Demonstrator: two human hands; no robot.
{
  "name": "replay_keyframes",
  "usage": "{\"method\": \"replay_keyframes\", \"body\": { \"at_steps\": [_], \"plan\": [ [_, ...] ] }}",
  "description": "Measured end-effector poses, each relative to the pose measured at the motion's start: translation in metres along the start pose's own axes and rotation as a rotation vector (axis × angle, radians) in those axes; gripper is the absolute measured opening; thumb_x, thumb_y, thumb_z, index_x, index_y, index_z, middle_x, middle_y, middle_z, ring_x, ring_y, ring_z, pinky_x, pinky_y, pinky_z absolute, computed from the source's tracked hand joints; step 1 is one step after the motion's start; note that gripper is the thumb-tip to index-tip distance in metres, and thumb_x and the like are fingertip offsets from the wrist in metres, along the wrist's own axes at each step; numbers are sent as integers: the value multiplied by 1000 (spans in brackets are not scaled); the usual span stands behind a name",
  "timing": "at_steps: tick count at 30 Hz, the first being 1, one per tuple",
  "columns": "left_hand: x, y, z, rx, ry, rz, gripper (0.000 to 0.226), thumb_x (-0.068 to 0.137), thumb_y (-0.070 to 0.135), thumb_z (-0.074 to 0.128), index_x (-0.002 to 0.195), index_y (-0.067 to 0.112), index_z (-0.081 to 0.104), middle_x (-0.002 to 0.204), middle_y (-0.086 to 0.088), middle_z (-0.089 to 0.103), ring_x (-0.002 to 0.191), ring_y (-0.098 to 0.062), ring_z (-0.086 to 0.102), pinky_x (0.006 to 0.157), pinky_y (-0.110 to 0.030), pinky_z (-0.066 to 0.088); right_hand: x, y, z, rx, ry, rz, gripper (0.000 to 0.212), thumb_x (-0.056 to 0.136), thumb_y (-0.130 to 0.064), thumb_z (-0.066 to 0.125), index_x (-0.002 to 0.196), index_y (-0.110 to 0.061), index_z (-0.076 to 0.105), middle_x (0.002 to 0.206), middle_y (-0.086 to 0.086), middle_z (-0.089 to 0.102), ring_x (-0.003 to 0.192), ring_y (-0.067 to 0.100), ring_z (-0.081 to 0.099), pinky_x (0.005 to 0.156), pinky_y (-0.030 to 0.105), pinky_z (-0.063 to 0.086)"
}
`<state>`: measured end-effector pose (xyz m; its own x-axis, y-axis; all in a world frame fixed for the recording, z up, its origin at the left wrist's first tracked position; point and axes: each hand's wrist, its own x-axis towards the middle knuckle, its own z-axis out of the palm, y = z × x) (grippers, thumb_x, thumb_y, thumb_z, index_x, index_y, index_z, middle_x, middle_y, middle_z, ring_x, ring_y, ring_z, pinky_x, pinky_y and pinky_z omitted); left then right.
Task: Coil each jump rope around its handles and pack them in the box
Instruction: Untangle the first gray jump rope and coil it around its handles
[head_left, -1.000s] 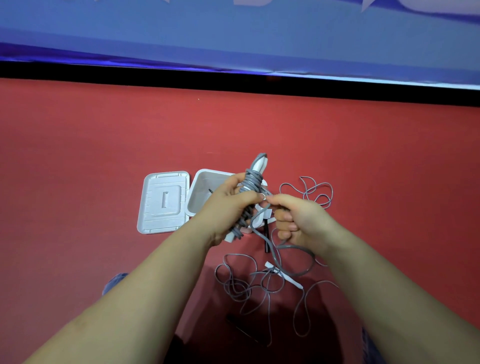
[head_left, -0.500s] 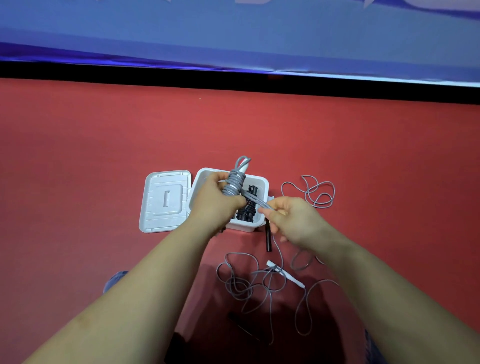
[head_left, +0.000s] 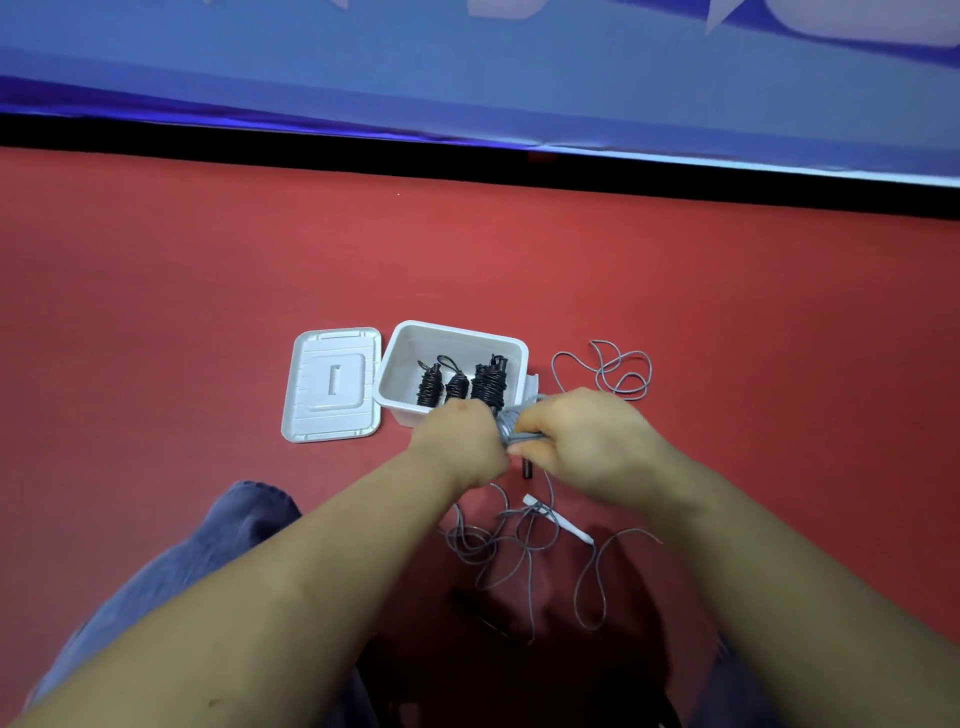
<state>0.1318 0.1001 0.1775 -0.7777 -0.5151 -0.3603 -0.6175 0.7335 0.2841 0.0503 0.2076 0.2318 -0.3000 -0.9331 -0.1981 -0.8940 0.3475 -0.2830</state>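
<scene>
- Since half a second ago both hands have dropped toward the near side of the box; the grey bundle, held upright above the box then, now lies low between the hands, just in front of the box's near wall, and the black coils inside have come into view.
- The left hand (head_left: 460, 441) is curled round one end of the grey jump rope (head_left: 514, 428); the right hand (head_left: 582, 441) is closed over the other end, fingers folded round the wound cord. How the fingertips lie is hidden behind the knuckles, so whether a tail is being tucked or pulled I cannot tell.
- The white box (head_left: 415, 338) stands open on the red floor (head_left: 208, 312), its lid (head_left: 332, 384) flat just beside it on the left. Three black coiled ropes (head_left: 457, 387) sit inside.
- Loose grey cord (head_left: 519, 540) trails on the floor near the person's lap, with a white handle (head_left: 558, 525) lying in it; another loose loop (head_left: 613, 371) lies right of the box.
- Handling, as a judgement: the cord looks light, thin, limp and rather springy, so turns will likely slacken if released. Best held by the stiff handles, with a thumb pinning the last turn.
</scene>
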Motion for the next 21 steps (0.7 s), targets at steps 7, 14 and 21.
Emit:
{"method": "replay_keyframes", "body": {
  "at_steps": [7, 14, 21],
  "plan": [
    [-65, 12, -12, 208, 11, 448, 25, 80, 20, 56, 104, 13, 57, 103, -10, 65, 97, -31, 60, 70, -30, 40, -39, 12, -3, 302, 23, 86, 29, 78, -49, 68, 76, -19, 70, 70, -3, 59, 64, 8, 54, 61, 32, 44],
    [-111, 1, -19, 179, 162, 653, 36, 78, 36, 54, 109, 20, 59, 105, -1, 66, 97, -25, 61, 72, -30, 43, -79, -15, 0, 734, -159, 263, 52, 91, -36, 56, 44, -18, 44, 33, -12, 32, 33, 3, 25, 38, 15, 21],
    [-150, 10, -31, -522, 237, 389, 17, 62, 27, 64, 79, 28, 58, 68, 6, 59, 63, -11, 50, 56, -19, 37, -94, -45, -1, 1740, -236, 472, 47, 95, -12, 25, 51, -11, 40, 34, -5, 27, 26, 2, 22, 30, 12, 14]
  ]
}}
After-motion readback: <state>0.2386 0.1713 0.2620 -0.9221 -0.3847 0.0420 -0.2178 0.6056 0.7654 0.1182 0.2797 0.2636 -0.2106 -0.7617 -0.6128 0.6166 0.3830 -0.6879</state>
